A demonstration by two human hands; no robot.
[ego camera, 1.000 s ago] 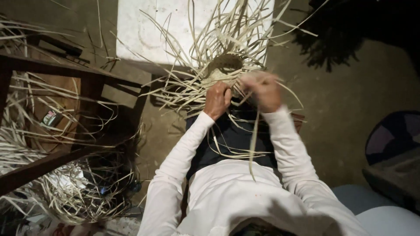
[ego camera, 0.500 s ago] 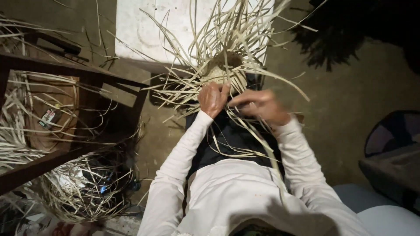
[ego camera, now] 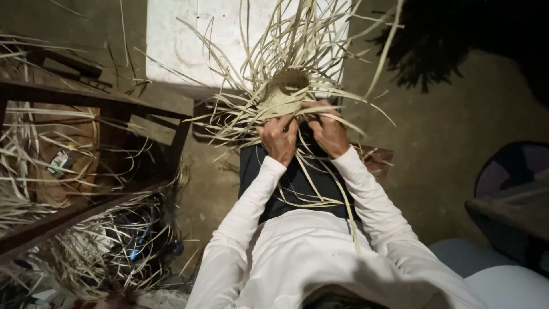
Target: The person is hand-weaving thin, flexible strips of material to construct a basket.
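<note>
A small woven piece point(ego camera: 284, 96) of pale straw-coloured strips is held up over the dark-clothed lap, its tightly plaited, rounded centre tilted toward the camera. Long loose strips point(ego camera: 297, 40) fan out from it upward and to both sides, stiff and flat, while a few trail down across the lap.
</note>
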